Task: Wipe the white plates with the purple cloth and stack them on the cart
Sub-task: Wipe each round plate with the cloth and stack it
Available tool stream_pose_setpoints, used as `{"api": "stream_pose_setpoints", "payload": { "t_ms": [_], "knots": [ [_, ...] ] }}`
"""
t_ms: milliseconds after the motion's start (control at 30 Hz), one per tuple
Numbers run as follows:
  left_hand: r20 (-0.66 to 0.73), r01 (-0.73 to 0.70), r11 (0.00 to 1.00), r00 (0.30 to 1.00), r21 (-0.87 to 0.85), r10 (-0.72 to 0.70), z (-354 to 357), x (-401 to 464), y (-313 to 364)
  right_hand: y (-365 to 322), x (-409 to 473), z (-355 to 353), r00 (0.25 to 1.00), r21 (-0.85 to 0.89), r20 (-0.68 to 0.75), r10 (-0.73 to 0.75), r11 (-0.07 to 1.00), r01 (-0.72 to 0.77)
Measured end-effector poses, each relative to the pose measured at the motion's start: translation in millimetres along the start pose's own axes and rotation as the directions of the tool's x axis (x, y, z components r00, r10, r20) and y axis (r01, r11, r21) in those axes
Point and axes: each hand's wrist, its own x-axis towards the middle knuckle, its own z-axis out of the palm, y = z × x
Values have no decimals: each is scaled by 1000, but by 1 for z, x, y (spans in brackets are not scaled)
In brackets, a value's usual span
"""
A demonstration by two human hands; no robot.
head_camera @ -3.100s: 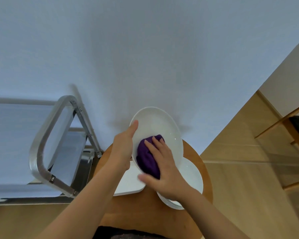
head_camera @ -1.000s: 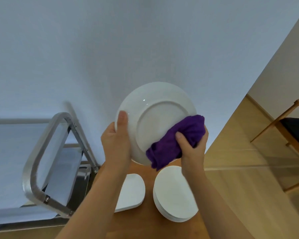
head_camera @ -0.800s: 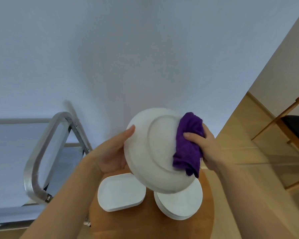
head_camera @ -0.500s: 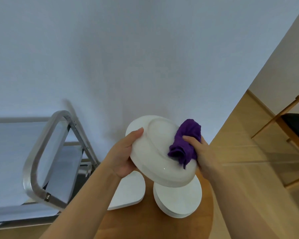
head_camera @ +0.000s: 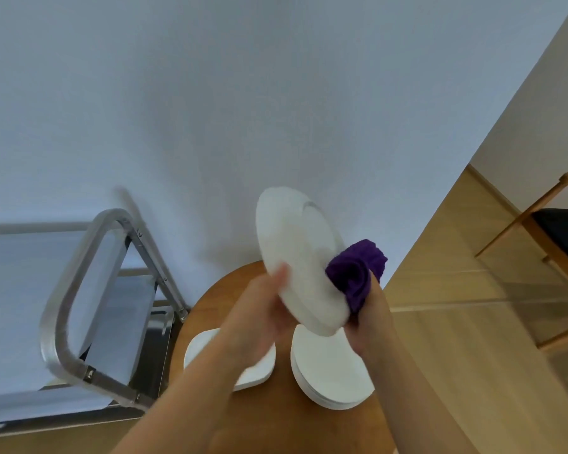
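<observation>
Taking the round wooden table (head_camera: 210, 306) as the landmark, the metal cart (head_camera: 79, 290) stands just off its left edge, against the wall. On the table's left part lies a rounded rectangular white plate (head_camera: 207, 347), half hidden under the forearm. Above the table the left hand (head_camera: 263, 306) has its grip clamped on the lower rim of the raised plate (head_camera: 292, 257), which is tilted nearly on edge with its underside facing right. Against that underside the right hand (head_camera: 366, 319) has its grip clamped on the bunched purple cloth (head_camera: 354, 273). Below it, on the table's right part, sits the stack of round plates (head_camera: 328, 368). The plate looks stiff, smooth, slippery and breakable, best held at the rim; the cloth is soft and light.
</observation>
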Motion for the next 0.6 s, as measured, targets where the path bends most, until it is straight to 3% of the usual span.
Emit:
{"api": "stream_pose_setpoints", "payload": {
  "t_ms": [67,167,300,400,500,600],
  "knots": [
    [-25,84,982,996,-169,-90,-16,8,18,-6,2,-6,999,-98,-3,-51,994,51],
    [-136,140,975,977,-171,-164,-20,12,23,4,3,-5,994,-252,-45,-97,964,83],
    [-190,26,989,980,-147,-54,-1,9,2,35,-5,4,964,-224,-166,-208,960,169],
    [-255,-53,997,966,-50,39,15,8,-12,48,-13,14,953,-126,-236,-189,979,163],
    [-322,-62,983,940,172,115,22,8,-21,56,-18,21,953,-151,-251,-169,979,134],
    [-276,-84,949,946,305,173,20,3,-19,53,-20,19,978,-181,-202,-58,983,21]
  ]
}}
